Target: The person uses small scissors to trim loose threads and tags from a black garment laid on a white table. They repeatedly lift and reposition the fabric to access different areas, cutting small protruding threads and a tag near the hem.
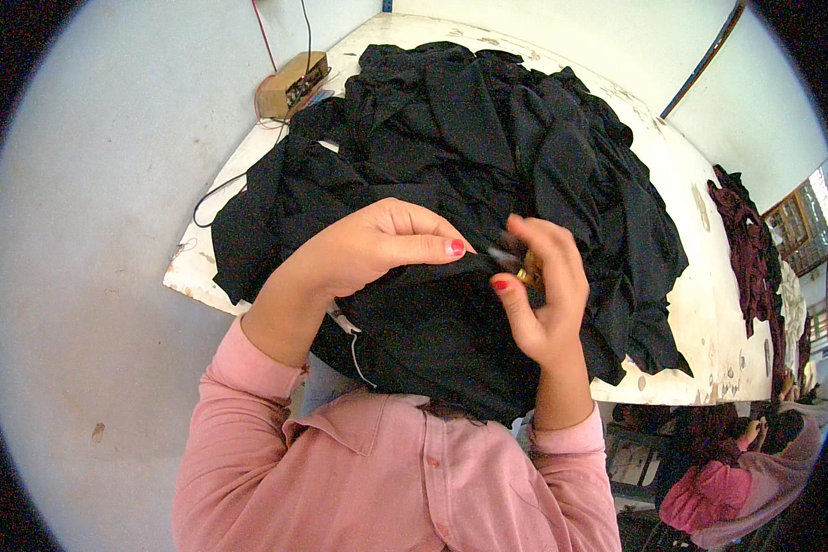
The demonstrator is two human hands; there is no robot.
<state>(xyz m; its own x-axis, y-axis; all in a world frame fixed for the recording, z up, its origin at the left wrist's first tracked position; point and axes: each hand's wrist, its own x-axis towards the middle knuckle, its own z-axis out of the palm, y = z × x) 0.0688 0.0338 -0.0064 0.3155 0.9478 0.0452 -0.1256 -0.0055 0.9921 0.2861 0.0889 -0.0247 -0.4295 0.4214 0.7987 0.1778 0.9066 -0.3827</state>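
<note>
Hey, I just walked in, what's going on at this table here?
A person in a pink shirt has both hands over a heap of black cloth on a white table. The left hand has thumb and forefinger pinched together; exactly what they grip is hard to tell. Close by, the right hand seems to hold a small blurred thing with a yellow part.

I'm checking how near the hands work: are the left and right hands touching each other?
Apart. The head view shows black cloth in a gap between left hand and right hand.
</note>
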